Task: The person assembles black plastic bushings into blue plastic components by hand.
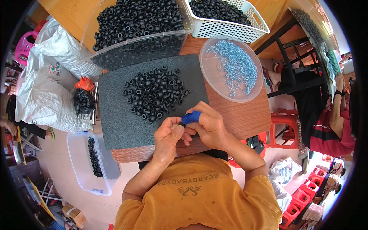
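Note:
My left hand and my right hand meet over the near edge of a dark grey foam mat. Together they pinch one small black rubber grommet, mostly hidden by my fingers. A blue finger cot covers my right index finger. A loose pile of black grommets lies on the mat just beyond my hands. To the right of the pile stands a clear round dish holding several small silvery metal parts.
A clear bin and a white perforated basket of black grommets stand at the table's far side. On the floor left are white sacks and a clear tub. Another person sits right, near red stools.

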`<state>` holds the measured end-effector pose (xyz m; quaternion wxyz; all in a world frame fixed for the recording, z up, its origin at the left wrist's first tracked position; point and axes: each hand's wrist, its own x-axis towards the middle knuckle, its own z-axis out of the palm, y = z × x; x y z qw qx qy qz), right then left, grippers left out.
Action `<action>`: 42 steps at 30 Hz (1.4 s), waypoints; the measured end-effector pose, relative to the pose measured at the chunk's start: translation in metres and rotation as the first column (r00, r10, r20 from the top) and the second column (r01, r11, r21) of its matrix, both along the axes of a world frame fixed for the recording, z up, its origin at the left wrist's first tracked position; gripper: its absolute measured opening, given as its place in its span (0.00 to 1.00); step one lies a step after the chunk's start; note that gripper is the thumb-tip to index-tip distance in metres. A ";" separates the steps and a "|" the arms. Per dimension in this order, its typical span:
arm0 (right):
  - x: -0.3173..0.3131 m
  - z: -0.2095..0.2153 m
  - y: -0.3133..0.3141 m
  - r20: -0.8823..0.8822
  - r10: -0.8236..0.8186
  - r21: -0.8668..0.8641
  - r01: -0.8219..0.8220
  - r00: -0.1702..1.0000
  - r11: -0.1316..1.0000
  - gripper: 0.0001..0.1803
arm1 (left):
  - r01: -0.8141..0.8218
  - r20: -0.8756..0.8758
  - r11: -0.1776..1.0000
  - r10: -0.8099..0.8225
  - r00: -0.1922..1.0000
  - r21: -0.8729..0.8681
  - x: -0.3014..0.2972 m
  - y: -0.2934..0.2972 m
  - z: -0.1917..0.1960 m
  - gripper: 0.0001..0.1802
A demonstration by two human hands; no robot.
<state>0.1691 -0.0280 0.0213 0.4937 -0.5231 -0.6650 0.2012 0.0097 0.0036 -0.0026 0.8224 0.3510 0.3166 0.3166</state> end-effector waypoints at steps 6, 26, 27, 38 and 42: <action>0.002 0.002 0.002 0.059 0.027 -0.016 -0.026 0.998 1.000 0.12 | 0.006 -0.032 1.000 -0.006 0.999 -0.011 -0.001 0.001 0.002 0.14; 0.002 0.005 0.004 0.097 0.003 0.025 -0.006 0.995 1.000 0.13 | -0.084 -0.061 0.986 0.093 0.994 0.143 0.000 -0.003 0.000 0.12; 0.002 0.007 0.004 0.097 0.003 0.028 -0.006 0.995 1.000 0.13 | -0.071 -0.066 0.987 0.081 0.995 0.144 0.000 -0.003 0.001 0.12; 0.000 0.009 0.000 -0.030 -0.065 -0.090 0.062 0.997 0.994 0.10 | -0.055 0.088 0.998 0.057 0.995 -0.027 0.002 0.005 0.000 0.09; -0.006 0.008 -0.005 -0.034 -0.096 -0.043 0.095 0.995 0.995 0.11 | -0.100 0.101 0.992 0.107 0.989 -0.072 0.004 0.004 0.001 0.07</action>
